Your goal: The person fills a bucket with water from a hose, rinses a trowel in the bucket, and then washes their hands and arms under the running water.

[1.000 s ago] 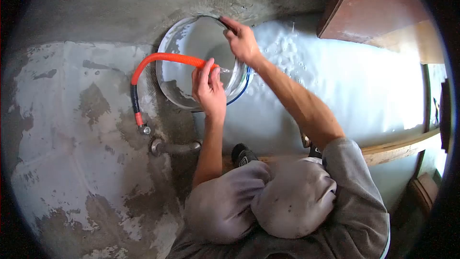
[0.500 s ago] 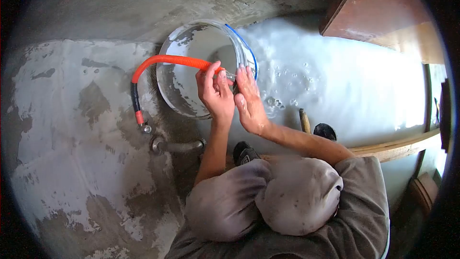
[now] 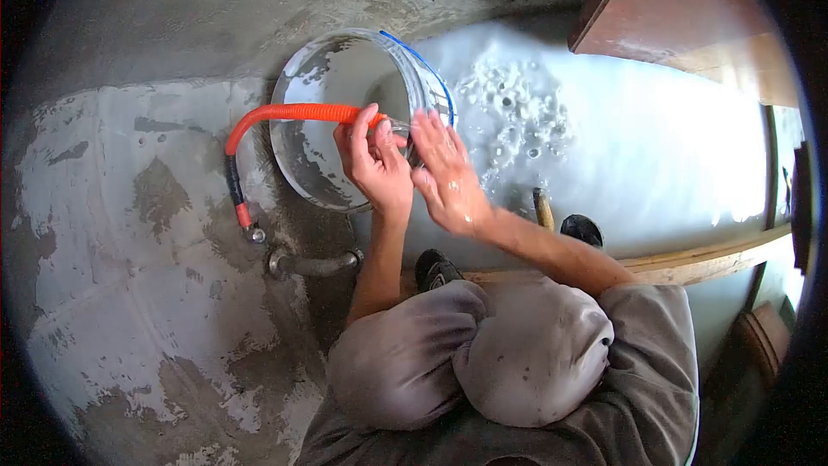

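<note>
My left hand (image 3: 377, 168) pinches the free end of an orange corrugated hose (image 3: 297, 112) between thumb and fingers. Clear water runs from that end onto my right hand (image 3: 448, 177), which is wet and held flat with fingers stretched out, palm toward the stream. Both hands are over the near right side of a round bucket (image 3: 289, 160) with a blue edge line, overlapping its rim in this view. The hose arches left from my hand, then passes into a black-wrapped section and a red end at a metal tap (image 3: 256, 233).
Pale water (image 3: 638, 147) covers the floor at right, splashing beyond the bucket. A curved metal pipe (image 3: 315, 263) stands out below the tap. A wooden handle (image 3: 542, 207), a wooden beam (image 3: 707, 263), and a reddish-brown panel (image 3: 681, 17) are on the right. A dark shoe (image 3: 435, 272) shows below my hands.
The splashes and bubbles in the water have spread and grown stronger toward the back. My right hand has tilted slightly in the stream; my left still grips the hose.
</note>
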The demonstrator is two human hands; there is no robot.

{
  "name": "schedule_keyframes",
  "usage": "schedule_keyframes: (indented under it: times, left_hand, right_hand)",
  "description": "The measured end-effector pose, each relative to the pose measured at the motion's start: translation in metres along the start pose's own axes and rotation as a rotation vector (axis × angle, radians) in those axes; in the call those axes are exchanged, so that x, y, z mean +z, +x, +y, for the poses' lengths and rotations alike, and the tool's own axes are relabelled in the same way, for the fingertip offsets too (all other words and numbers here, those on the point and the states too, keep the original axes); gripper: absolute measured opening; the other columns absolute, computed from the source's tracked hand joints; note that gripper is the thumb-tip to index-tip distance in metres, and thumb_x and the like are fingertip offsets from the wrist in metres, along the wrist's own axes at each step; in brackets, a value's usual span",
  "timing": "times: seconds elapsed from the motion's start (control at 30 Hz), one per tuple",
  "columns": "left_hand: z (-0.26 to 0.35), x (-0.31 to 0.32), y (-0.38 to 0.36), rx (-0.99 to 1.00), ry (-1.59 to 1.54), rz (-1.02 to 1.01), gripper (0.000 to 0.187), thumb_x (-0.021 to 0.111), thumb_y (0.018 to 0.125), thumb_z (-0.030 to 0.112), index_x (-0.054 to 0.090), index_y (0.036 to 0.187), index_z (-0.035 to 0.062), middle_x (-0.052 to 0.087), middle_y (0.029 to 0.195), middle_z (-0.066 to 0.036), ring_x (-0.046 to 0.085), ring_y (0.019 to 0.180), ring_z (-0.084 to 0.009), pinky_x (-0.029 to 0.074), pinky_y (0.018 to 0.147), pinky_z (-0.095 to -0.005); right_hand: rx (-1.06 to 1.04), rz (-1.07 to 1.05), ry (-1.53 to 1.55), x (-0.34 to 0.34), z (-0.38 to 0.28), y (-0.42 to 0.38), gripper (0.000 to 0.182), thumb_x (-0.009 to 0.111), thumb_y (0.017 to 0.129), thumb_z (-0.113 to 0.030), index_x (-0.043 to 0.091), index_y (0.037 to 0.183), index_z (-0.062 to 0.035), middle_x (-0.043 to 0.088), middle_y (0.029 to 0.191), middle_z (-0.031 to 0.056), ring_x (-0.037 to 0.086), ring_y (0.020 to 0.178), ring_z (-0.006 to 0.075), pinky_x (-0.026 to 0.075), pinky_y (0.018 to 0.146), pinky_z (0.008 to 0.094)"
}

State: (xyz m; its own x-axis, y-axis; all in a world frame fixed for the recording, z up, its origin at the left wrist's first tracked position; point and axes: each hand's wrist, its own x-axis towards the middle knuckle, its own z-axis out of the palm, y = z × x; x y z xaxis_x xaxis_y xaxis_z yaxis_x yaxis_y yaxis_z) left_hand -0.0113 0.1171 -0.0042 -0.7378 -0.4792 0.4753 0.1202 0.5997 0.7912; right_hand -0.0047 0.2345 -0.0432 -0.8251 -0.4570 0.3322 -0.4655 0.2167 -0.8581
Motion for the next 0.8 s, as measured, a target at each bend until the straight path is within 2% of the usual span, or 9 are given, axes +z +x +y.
schedule_keyframes:
  times: [0.03, 0.07, 0.2, 0.3, 0.4, 0.5, 0.63, 0.67, 0.8]
  left_hand:
    - [-0.001, -0.002, -0.001, -0.002, -0.006, -0.002, 0.025, 0.056, 0.096, -0.002, 0.061, 0.12, -0.0003, 0.053, 0.109, -0.014, 0.062, 0.063, -0.0147, 0.052, 0.056, -0.0266]
    - [-0.017, -0.002, 0.001, 0.172, 0.073, 0.016, 0.025, 0.056, 0.097, -0.001, 0.06, 0.121, -0.0008, 0.052, 0.109, -0.014, 0.061, 0.062, -0.0136, 0.052, 0.055, -0.0254]
    - [-0.003, -0.005, -0.003, -0.038, 0.0, -0.024, 0.025, 0.055, 0.098, 0.0, 0.059, 0.123, -0.0018, 0.051, 0.113, -0.015, 0.063, 0.07, -0.0153, 0.054, 0.056, -0.025]
    - [-0.004, 0.002, -0.001, 0.045, 0.001, 0.04, 0.026, 0.055, 0.098, -0.001, 0.059, 0.123, -0.0017, 0.052, 0.113, -0.015, 0.062, 0.067, -0.0143, 0.053, 0.054, -0.0248]
    - [-0.01, 0.002, 0.0, 0.029, -0.025, 0.031, 0.026, 0.056, 0.097, -0.003, 0.06, 0.122, -0.0018, 0.053, 0.11, -0.014, 0.061, 0.065, -0.0134, 0.051, 0.051, -0.024]
    - [-0.002, -0.002, -0.001, -0.006, 0.032, -0.024, 0.026, 0.057, 0.096, -0.003, 0.062, 0.121, -0.002, 0.056, 0.106, -0.014, 0.061, 0.069, -0.0149, 0.051, 0.052, -0.0236]
    - [0.008, -0.001, 0.006, 0.035, 0.143, -0.041, 0.029, 0.054, 0.097, 0.001, 0.062, 0.125, 0.0, 0.057, 0.105, -0.016, 0.062, 0.077, -0.0203, 0.052, 0.059, -0.0304]
    - [0.011, -0.003, 0.005, -0.003, 0.122, -0.064, 0.031, 0.053, 0.097, 0.002, 0.062, 0.127, 0.0021, 0.057, 0.107, -0.018, 0.064, 0.084, -0.0252, 0.054, 0.065, -0.0346]
    - [0.001, -0.001, 0.008, 0.062, 0.222, -0.08, 0.032, 0.056, 0.094, -0.002, 0.065, 0.124, 0.0038, 0.059, 0.108, -0.019, 0.066, 0.092, -0.0317, 0.055, 0.075, -0.0391]
  right_hand:
    - [0.009, 0.032, 0.007, 0.0, 0.003, 0.01, 0.06, 0.041, 0.101, -0.031, 0.031, 0.149, 0.0028, 0.037, 0.152, 0.0246, 0.029, 0.143, 0.0443, 0.023, 0.117, 0.0543]
    - [0.015, 0.064, 0.014, 0.002, 0.011, 0.034, 0.06, 0.041, 0.101, -0.032, 0.032, 0.149, 0.003, 0.038, 0.151, 0.0247, 0.029, 0.143, 0.0441, 0.023, 0.117, 0.054]
    - [-0.012, 0.046, 0.093, 0.002, 0.038, 0.109, 0.056, 0.044, 0.102, -0.032, 0.039, 0.145, 0.0043, 0.041, 0.149, 0.0251, 0.034, 0.141, 0.0434, 0.026, 0.117, 0.0525]
    - [-0.028, 0.129, 0.12, 0.0, 0.029, 0.087, 0.054, 0.047, 0.101, -0.029, 0.041, 0.143, 0.0047, 0.043, 0.147, 0.0247, 0.036, 0.139, 0.043, 0.027, 0.117, 0.0514]
    - [-0.056, 0.048, 0.105, -0.01, 0.019, 0.025, 0.055, 0.044, 0.102, -0.027, 0.037, 0.148, 0.0016, 0.038, 0.153, 0.0226, 0.032, 0.143, 0.04, 0.026, 0.117, 0.0507]
    - [-0.066, -0.014, 0.01, -0.017, 0.018, 0.022, 0.055, 0.044, 0.101, -0.028, 0.037, 0.148, 0.0009, 0.038, 0.153, 0.0204, 0.031, 0.144, 0.0392, 0.024, 0.117, 0.0526]
    - [-0.099, 0.011, -0.231, -0.022, 0.031, 0.071, 0.053, 0.047, 0.1, -0.032, 0.045, 0.143, -0.0011, 0.041, 0.152, 0.0151, 0.031, 0.144, 0.0361, 0.024, 0.117, 0.0542]
    - [-0.102, 0.07, -0.273, -0.017, 0.036, 0.081, 0.052, 0.048, 0.099, -0.033, 0.049, 0.139, -0.0017, 0.039, 0.153, 0.0138, 0.029, 0.145, 0.0348, 0.023, 0.117, 0.0558]
    - [-0.062, -0.013, -0.454, -0.033, 0.022, 0.069, 0.052, 0.051, 0.097, -0.032, 0.048, 0.141, -0.0035, 0.034, 0.156, 0.0128, 0.027, 0.146, 0.0361, 0.024, 0.116, 0.0582]
